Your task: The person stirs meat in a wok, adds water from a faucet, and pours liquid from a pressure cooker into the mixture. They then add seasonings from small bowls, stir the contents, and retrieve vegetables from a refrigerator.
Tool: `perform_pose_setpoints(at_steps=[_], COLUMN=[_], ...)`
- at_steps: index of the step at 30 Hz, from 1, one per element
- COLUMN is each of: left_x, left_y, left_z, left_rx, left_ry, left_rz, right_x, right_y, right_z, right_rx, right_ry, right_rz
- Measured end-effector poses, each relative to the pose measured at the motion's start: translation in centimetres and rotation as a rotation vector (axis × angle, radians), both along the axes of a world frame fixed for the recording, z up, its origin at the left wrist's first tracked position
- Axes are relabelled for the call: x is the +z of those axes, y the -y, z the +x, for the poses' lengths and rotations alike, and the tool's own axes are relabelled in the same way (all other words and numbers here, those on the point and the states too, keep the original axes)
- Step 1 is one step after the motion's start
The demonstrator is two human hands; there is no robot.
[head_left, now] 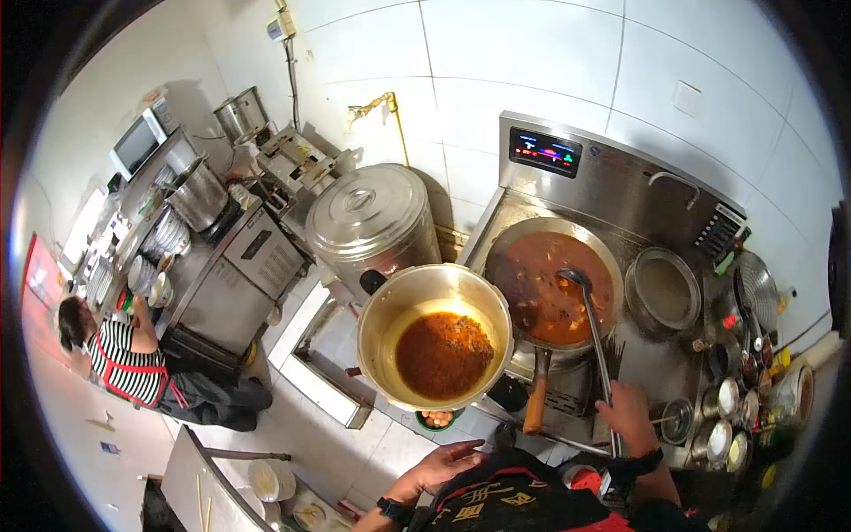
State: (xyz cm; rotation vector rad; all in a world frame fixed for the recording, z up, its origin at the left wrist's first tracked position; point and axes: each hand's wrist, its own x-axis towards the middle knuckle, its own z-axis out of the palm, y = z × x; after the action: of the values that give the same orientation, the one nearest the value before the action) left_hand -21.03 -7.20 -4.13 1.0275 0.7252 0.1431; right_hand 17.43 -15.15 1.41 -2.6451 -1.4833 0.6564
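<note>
A wok (612,266) of reddish-brown sauce with chunks in it sits on the stove, its wooden handle (537,395) pointing toward me. The dark head of a ladle (592,324) dips into the sauce. My right hand (629,417) is closed at the ladle's long metal handle. My left hand (446,464) is held low in front of my apron, fingers stretched out, holding nothing. Ahead of it stands a large deep pot (377,315) with dark brown sauce at its bottom; what supports the pot is hidden.
A big lidded steel pot (363,213) stands behind the deep pot. Right of the wok is a metal basin (660,288), with several seasoning containers (727,399) farther right. A co-worker (133,355) in a striped top is at the left counter. Bowls (270,479) sit at lower left.
</note>
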Motion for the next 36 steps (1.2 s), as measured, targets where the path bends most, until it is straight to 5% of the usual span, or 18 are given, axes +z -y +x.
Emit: perform_pose_setpoints(at_steps=[8,13,21,27,30,32,36], left_x=[-1.3,1.0,0.2,-10.4,-23.4,-23.1,-25.9], left_y=[-0.9,-1.6,-2.8,-1.9,3.0,7.1,15.1], left_z=[4.2,3.0,-2.8,-13.7,-23.5,-26.0,-29.0], left_rx=[-0.143,-0.149,-0.083,0.37,0.775,0.855,0.978], left_ry=[0.076,0.046,-0.048,-0.223,-0.317,-0.561,-0.416], left_rz=[0.051,0.06,0.119,-0.051,-0.141,-0.28,-0.539], right_x=[-3.2,-5.4,-3.3,-3.8,-3.3,-2.5,-2.9], right_y=[0.9,2.4,3.3,0.3,-0.7,-1.0,-1.6], right_z=[2.0,1.5,0.9,3.5,3.8,3.3,2.7], right_rx=[0.03,-0.25,-0.28,-0.323,-0.298,-0.299,-0.253], right_ry=[-0.102,-0.142,-0.144,-0.09,-0.037,-0.045,0.018], right_rz=[-0.18,0.082,0.395,0.353,0.343,0.337,0.274])
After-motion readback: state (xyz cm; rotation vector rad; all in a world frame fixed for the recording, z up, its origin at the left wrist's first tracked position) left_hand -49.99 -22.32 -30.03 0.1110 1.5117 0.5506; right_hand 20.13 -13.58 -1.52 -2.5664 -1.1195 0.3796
